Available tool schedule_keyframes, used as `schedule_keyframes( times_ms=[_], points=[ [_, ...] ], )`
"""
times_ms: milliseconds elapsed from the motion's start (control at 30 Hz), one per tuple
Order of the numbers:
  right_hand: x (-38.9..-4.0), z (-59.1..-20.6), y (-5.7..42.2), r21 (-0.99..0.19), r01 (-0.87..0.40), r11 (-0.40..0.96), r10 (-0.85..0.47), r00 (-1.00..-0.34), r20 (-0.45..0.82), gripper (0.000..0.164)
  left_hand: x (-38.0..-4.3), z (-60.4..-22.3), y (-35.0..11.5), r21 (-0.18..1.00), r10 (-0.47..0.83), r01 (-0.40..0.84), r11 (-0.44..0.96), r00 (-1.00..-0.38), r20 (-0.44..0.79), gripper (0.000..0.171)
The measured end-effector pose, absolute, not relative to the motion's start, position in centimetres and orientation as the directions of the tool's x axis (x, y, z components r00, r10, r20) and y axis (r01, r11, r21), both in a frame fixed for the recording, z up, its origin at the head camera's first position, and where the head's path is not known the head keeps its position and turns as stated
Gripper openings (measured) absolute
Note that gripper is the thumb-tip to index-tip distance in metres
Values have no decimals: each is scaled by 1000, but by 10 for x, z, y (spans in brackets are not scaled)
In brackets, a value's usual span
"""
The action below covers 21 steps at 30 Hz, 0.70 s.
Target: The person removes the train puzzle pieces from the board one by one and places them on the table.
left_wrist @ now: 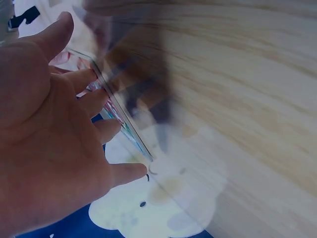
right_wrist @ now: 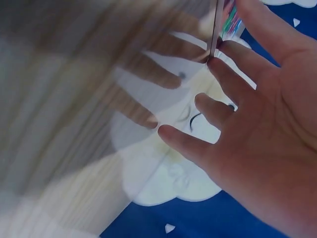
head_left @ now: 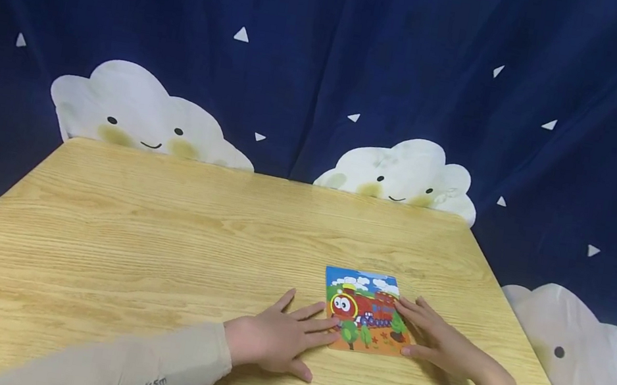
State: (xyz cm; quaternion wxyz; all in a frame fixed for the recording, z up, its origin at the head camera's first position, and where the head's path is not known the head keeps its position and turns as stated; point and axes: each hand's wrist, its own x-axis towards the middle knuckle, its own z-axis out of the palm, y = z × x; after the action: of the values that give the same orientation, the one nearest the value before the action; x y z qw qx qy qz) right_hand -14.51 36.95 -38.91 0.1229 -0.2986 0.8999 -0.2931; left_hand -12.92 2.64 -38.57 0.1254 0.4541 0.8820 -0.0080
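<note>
A square, flat board point(head_left: 369, 305) with a cartoon picture of a red train lies on the wooden table. Seen from the left wrist, its thin edge point(left_wrist: 130, 123) shows beside the fingertips. My left hand point(head_left: 283, 338) is spread, with fingertips on the board's lower left part. On the other side my right hand point(head_left: 450, 347) touches the right edge with its fingertips, thumb near the lower right corner. The right wrist view shows the board's side point(right_wrist: 216, 29) against a couple of the fingers. Neither hand curls round the board.
The pale wooden table point(head_left: 159, 230) stretches out to the left and behind the board. Beyond its far edge hangs a dark blue curtain point(head_left: 305, 52) with smiling white clouds and small white triangles. It also hangs down past the table's right side.
</note>
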Motion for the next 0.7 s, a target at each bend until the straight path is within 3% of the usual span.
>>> schedule_keyframes(
  times_ms=[700],
  points=[
    [-170,-386,282,-334,-526,782,-586,-802,-111,76,-130,-388,-60,269,763,717,643,-628,-153,72]
  ],
)
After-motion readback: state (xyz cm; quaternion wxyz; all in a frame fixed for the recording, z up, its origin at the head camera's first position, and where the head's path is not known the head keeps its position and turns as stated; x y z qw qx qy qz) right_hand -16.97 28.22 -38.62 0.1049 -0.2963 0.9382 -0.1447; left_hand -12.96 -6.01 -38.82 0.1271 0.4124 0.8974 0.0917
